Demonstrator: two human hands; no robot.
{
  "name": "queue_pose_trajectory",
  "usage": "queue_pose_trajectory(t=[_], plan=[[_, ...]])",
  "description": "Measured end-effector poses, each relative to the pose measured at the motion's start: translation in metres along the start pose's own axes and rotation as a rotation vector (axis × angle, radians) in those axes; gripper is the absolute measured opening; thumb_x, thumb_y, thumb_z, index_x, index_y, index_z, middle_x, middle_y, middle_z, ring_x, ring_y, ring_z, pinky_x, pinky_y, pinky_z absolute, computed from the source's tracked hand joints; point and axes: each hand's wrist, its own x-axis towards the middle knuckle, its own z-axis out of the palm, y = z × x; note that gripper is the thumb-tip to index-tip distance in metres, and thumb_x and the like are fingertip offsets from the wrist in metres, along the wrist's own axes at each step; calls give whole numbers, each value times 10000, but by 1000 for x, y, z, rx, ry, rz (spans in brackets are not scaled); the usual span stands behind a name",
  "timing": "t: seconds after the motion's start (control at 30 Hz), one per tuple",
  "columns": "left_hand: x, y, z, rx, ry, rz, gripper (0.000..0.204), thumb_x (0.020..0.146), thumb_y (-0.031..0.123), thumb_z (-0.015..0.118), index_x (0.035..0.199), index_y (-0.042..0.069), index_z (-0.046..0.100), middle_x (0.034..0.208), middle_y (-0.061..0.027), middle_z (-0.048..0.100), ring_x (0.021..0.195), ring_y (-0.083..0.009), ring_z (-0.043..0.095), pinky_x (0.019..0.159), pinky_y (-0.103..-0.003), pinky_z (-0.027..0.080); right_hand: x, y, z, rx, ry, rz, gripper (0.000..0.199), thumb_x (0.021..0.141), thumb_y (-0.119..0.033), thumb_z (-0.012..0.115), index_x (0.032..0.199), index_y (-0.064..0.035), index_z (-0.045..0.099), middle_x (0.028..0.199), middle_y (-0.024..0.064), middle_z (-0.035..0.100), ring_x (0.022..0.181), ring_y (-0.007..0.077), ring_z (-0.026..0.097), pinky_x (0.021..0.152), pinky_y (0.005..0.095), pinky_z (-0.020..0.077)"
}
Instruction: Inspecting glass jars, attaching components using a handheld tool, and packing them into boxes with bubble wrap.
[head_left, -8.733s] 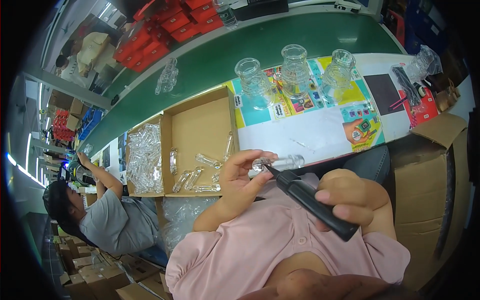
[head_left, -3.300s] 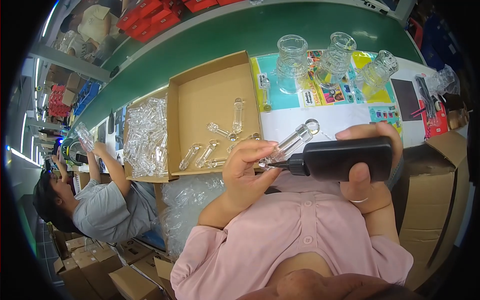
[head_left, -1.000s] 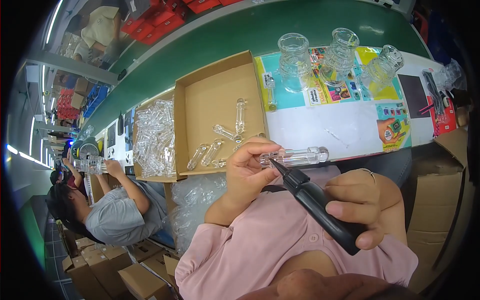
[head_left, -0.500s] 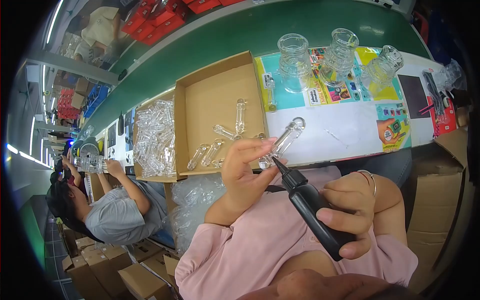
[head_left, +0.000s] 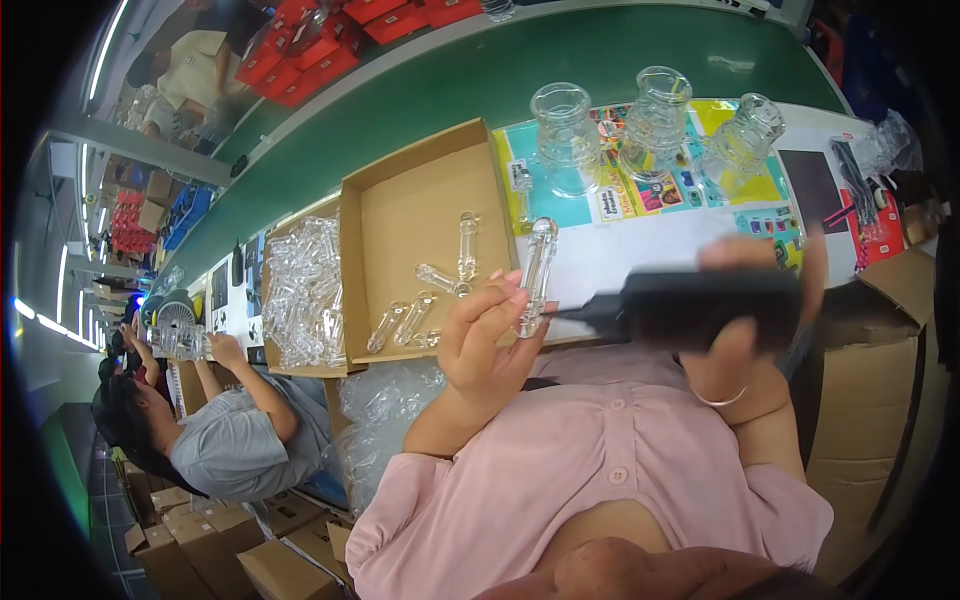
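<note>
Pinched between the fingers of my left hand (head_left: 486, 335) is a clear glass tube (head_left: 539, 265) with a rounded top end, held nearly upright. My right hand (head_left: 742, 345) grips a black squeeze bottle (head_left: 665, 305), both smeared by motion. The bottle lies almost level, its thin black nozzle pointing left at the lower end of the tube. I cannot tell whether the tip touches the glass. Just left of my left hand stands a shallow cardboard box (head_left: 420, 180) with several similar clear tubes (head_left: 468, 247) lying in it.
A second cardboard box (head_left: 352, 290) heaped with clear pieces adjoins the first. Three clear glass vessels (head_left: 568, 140) stand on printed sheets at the back. Clear plastic bags (head_left: 385, 410) sit below the boxes. A co-worker in grey (head_left: 235, 440) works at the left; a large carton (head_left: 865, 400) stands right.
The black bottle has swung from a steep slant to nearly level, with my right hand rising. The glass tube has tipped more upright and shifted slightly left in my left hand.
</note>
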Motion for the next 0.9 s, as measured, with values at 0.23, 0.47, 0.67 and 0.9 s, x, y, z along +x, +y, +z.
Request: queue_pose_trajectory(t=[0.23, 0.47, 0.67, 0.9], plan=[[-12, -11, 11, -341, -110, -407, 332, 663, -79, 678, 960, 6, 556, 974, -103, 521, 914, -216, 578, 844, -296, 445, 14, 45, -64, 791, 419, 203, 423, 902, -337, 457, 1237, -78, 448, 1012, 51, 584, 843, 118, 560, 780, 240, 443], [-12, -12, 23, -1003, 57, -880, 440, 732, -73, 611, 1119, 8, 418, 986, -120, 564, 943, -223, 581, 891, -344, 435, 45, 161, -161, 89, 902, 167, 228, 805, -142, 630, 907, -6, 479, 834, 97, 517, 813, 157, 537, 732, 264, 456], [-3, -12, 40, -1232, 10, -1058, 410, 758, 10, 628, 1119, 28, 434, 1013, -106, 569, 903, -220, 584, 878, -349, 449, 59, 237, -189, -838, 494, 592, 320, 715, -193, 696, 902, -36, 490, 863, 115, 537, 841, 240, 520, 748, 301, 415], [18, 1, 58, -1410, -125, -1271, 562, 775, 89, 640, 1260, 44, 360, 1002, -80, 563, 893, -199, 585, 868, -353, 458, 51, 224, -208, -1353, 437, 26, 331, 709, -181, 686, 984, -69, 538, 1099, 150, 483, 1068, 314, 449, 904, 461, 331]])
